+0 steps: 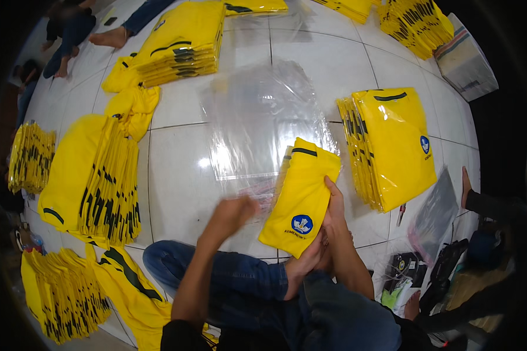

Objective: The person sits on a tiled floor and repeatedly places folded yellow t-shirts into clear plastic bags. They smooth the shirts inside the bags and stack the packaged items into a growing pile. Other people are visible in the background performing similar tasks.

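A folded yellow shirt [305, 184] with a dark collar strip and a round blue emblem above some lettering is tilted in front of me. My right hand [334, 204] grips its right edge, thumb on the front. To the shirt's left is my left hand [237, 215], blurred, with its fingers curled; whether it pinches anything is unclear. Just beyond the hands, clear plastic bags [263, 118] lie flat on the floor, glossy with reflections. Their near end shows a pinkish strip partly behind the shirt and left hand.
Bagged yellow shirts [395, 149] lie stacked at right, beside a pen [401, 215] and another clear bag [434, 215]. Folded shirts [92, 175] stand in a row at left. More stacks [180, 44] and a white box [467, 59] lie farther back. Another person's foot [112, 38] shows upper left.
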A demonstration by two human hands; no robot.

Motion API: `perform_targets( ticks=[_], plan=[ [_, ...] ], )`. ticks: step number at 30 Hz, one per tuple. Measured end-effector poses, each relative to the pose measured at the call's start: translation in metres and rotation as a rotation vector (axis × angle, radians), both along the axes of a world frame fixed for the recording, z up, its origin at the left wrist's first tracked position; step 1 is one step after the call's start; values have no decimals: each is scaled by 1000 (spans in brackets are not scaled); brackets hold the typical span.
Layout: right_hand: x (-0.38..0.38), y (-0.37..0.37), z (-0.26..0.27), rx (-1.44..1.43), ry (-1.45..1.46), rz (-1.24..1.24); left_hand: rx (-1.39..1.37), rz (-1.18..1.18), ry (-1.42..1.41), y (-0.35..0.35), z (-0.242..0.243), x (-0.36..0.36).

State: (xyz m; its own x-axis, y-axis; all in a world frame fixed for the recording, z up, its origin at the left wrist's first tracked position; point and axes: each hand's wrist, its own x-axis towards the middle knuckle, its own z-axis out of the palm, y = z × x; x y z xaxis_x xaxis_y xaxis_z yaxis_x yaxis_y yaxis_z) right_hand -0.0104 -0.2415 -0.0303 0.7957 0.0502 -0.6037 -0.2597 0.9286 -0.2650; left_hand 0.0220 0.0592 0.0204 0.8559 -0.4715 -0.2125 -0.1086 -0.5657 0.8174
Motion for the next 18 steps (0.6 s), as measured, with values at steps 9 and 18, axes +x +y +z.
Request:
perform_targets(
  ticks=[9,18],
  plan=[
    [-17,0,3,-56,-18,-42,311,-64,-670,-54,-52,117],
    [-24,-1,10,-114,17,-19,198,108,-730,-66,-60,106]
  ],
)
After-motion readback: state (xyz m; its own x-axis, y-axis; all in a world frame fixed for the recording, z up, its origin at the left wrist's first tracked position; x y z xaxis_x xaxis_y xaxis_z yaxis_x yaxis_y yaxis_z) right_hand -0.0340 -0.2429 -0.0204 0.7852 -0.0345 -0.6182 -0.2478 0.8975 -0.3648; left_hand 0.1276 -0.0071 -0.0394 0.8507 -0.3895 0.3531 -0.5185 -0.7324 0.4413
